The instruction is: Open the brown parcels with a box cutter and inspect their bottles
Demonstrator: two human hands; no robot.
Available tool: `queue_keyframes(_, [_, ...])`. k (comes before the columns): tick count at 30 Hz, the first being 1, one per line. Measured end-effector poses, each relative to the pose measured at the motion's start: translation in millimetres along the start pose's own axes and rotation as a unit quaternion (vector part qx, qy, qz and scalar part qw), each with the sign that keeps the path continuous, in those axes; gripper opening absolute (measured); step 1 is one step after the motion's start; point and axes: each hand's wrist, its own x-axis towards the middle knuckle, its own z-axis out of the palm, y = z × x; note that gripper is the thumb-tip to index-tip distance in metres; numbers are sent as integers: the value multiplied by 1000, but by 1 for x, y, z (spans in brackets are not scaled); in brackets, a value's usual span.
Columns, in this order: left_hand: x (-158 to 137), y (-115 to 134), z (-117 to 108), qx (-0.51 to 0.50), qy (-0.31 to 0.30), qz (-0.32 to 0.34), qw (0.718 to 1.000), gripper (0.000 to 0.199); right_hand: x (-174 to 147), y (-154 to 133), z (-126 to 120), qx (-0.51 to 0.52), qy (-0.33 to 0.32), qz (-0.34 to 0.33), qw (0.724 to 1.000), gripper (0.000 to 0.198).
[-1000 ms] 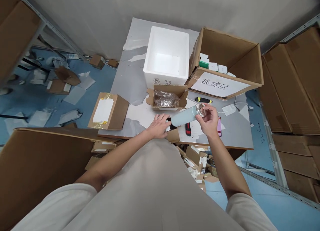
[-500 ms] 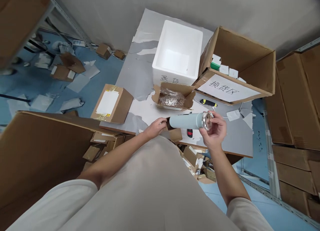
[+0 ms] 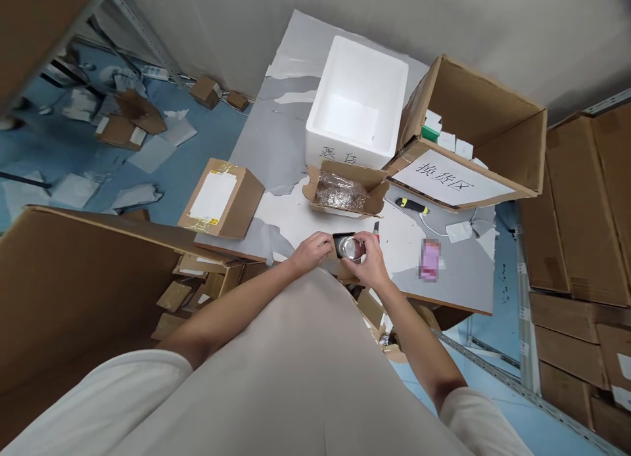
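Observation:
Close in front of my body, at the table's near edge, my left hand [image 3: 314, 251] is closed on a slim cardboard box [image 3: 344, 267] with a dark inside. A water bottle [image 3: 350, 248] sits mostly within that box; only its shiny silver cap end shows. The fingers of my right hand [image 3: 369, 259] are wrapped around this cap end. Just beyond both hands lies an open carton [image 3: 315, 209] with clear bubble wrap [image 3: 340, 192] in it. A red cutter [image 3: 377, 230] is partly hidden behind my right hand.
A white foam box [image 3: 313, 140] and a large cardboard box [image 3: 503, 192] with small white boxes stand at the back. A taped parcel [image 3: 246, 203] is at left. A yellow-black cutter [image 3: 412, 205] and a blurred pink item [image 3: 430, 260] lie at right.
My right hand has moved left, pushing the light-blue bottle into the slim box until only the cap end shows. The pink item on the right has come into view.

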Motion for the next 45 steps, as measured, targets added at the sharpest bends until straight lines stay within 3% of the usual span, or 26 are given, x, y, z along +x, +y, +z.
queue_keyframes(4, [1, 1, -4, 7, -2, 1, 1000, 23, 6, 5, 14, -98, -63, -24, 993, 45])
queue_keyframes(8, [0, 0, -7, -8, 0, 1, 1000, 23, 5, 5, 16, -214, -129, -87, 964, 43])
queue_keyframes(13, [-1, -4, -9, -9, 10, -15, 1000, 21, -5, 11, 14, -233, -155, -99, 955, 48])
queue_keyframes(15, [-2, -5, -9, -14, 13, -32, 999, 23, -12, 18, 15, -208, -120, -69, 968, 54])
queue_keyframes(18, [-4, -2, -8, -44, 12, -70, 996, 22, -21, 31, 23, -84, 27, 66, 994, 64])
queue_keyframes(20, [-6, 6, -5, -83, 37, -128, 988, 27, -26, 37, 32, 45, 101, 148, 983, 62])
queue_keyframes(22, [-8, 15, -1, -122, 73, -194, 971, 40, -31, 40, 38, 147, 104, 162, 970, 57])
queue_keyframes(24, [-11, 21, 2, -137, 74, -216, 964, 35, -34, 41, 38, 183, 66, 123, 973, 51])
queue_keyframes(26, [-13, 23, 2, -122, 26, -179, 976, 27, -37, 43, 32, 158, -3, 59, 986, 44])
queue_keyframes(29, [-15, 16, -2, -78, -64, -93, 990, 46, -38, 53, 15, 72, -124, -43, 989, 51])
queue_keyframes(32, [-14, 9, -6, -37, -106, -63, 992, 53, -35, 64, 4, -3, -175, -122, 977, 61])
queue_keyframes(35, [-11, 11, -6, -39, -101, -82, 991, 45, -29, 64, 7, -11, -144, -158, 977, 54])
queue_keyframes(37, [-8, 14, -4, -57, -80, -101, 990, 36, -24, 58, 15, 22, -73, -130, 989, 49])
queue_keyframes(40, [-5, 17, 0, -76, -54, -120, 988, 25, -11, 48, 24, 67, 29, -61, 995, 60])
queue_keyframes(42, [-5, 17, 3, -82, -45, -123, 988, 24, -1, 45, 26, 63, 23, -64, 996, 57])
queue_keyframes(45, [-5, 16, 4, -86, -24, -132, 987, 38, 10, 48, 24, 27, -16, -77, 997, 35])
